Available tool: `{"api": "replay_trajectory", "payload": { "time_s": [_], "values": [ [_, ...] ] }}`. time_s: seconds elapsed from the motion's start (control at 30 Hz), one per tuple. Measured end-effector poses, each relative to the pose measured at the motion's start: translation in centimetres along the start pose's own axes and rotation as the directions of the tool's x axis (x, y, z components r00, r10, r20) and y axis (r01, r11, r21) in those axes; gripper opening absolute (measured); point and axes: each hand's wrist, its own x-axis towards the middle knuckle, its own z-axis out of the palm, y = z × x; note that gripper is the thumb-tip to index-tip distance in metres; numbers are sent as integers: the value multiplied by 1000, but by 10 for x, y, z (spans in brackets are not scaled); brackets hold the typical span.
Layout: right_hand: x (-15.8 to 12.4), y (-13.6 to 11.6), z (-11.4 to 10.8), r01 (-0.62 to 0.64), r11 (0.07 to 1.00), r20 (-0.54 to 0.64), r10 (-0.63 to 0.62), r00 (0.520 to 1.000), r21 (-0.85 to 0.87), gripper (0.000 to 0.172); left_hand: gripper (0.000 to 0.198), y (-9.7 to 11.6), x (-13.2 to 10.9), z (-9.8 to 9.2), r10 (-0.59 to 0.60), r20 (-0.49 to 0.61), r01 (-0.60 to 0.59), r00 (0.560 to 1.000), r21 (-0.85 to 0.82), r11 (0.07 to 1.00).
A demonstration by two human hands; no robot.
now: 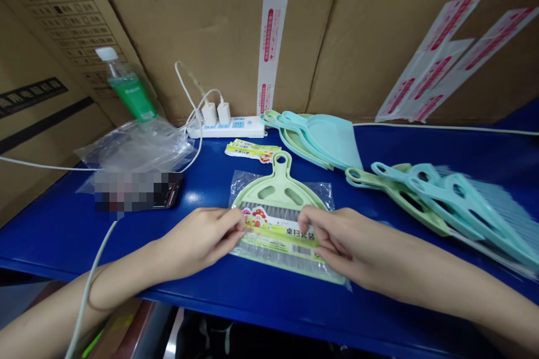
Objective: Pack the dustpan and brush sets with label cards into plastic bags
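A light green dustpan point(275, 182) lies on the blue table with a grey-bristled hand brush point(269, 258) over it. A see-through plastic bag point(326, 193) surrounds the set. Across the bristles runs a printed label card point(273, 234) with mushroom pictures; whether it is inside the bag or on top, I cannot tell. My left hand point(217, 233) is closed in a pinch at the card's left end. At the other end, my right hand point(341, 241) curls its fingers and thumb on the card. Both hands partly hide the bag's edges.
Several spare label cards point(252, 150) lie behind the set. Stacked dustpans point(324, 134) and a pile of hand brushes point(446, 196) are at right. On the left are plastic bags point(138, 143), a green-labelled bottle point(130, 90), a power strip point(236, 127) and a loose cable point(90, 275).
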Motion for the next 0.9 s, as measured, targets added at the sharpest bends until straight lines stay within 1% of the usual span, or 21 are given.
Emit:
{"api": "replay_trajectory", "payload": {
  "time_s": [0.13, 0.23, 0.37, 0.5, 0.7, 0.9],
  "values": [
    [2, 0, 5, 4, 998, -40, -7, 999, -57, 14, 13, -2, 0, 5, -18, -50, 17, 999, -30, 999],
    [4, 1, 8, 6, 997, -66, -11, 998, -76, 21, 10, -4, -1, 9, -4, -96, 1, 995, -27, 1000],
    [3, 2, 11, 28, 997, -96, -35, 995, -77, 20, 9, -4, -1, 11, 18, -142, -11, 990, 49, 999],
    [3, 4, 14, 43, 994, -110, -54, 992, -97, 19, 13, -2, 0, 9, 21, -143, -4, 989, 118, 993],
    [4, 5, 16, 47, 988, -115, -64, 991, -145, 24, 22, -4, 2, 7, 85, -140, -55, 986, 208, 977],
    [6, -2, 9, 24, 968, -110, -54, 993, -252, 22, 28, -5, 2, 5, 204, -144, -155, 968, 296, 943]
  ]
}}
